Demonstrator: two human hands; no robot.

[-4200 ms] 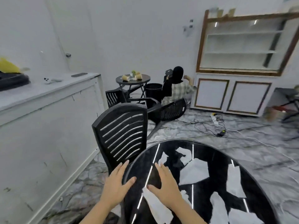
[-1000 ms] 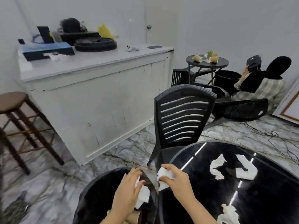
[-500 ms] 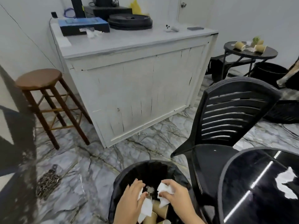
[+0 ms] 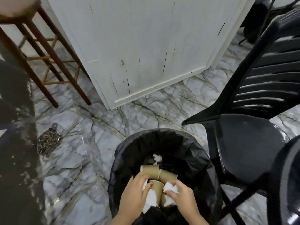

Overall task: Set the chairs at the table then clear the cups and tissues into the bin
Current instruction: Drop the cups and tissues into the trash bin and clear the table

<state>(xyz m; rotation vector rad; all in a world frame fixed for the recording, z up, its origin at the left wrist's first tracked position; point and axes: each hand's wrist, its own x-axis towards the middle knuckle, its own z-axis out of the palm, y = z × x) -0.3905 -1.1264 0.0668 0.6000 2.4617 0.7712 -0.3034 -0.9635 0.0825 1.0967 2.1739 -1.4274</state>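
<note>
Since earlier: both hands have sunk lower over the bin (image 4: pixel 201 153).
Left hand (image 4: pixel 134 197): pinches a tissue (image 4: pixel 150 198).
Right hand (image 4: pixel 181 197): clutches a crumpled tissue (image 4: pixel 170 189).
Cups (image 4: pixel 150 172): lie inside.
Advice: release both tissues well within the liner's rim.

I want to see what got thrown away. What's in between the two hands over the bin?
In the head view, a brown paper cup sits between the left hand and right hand, inside the black-lined bin.
</note>
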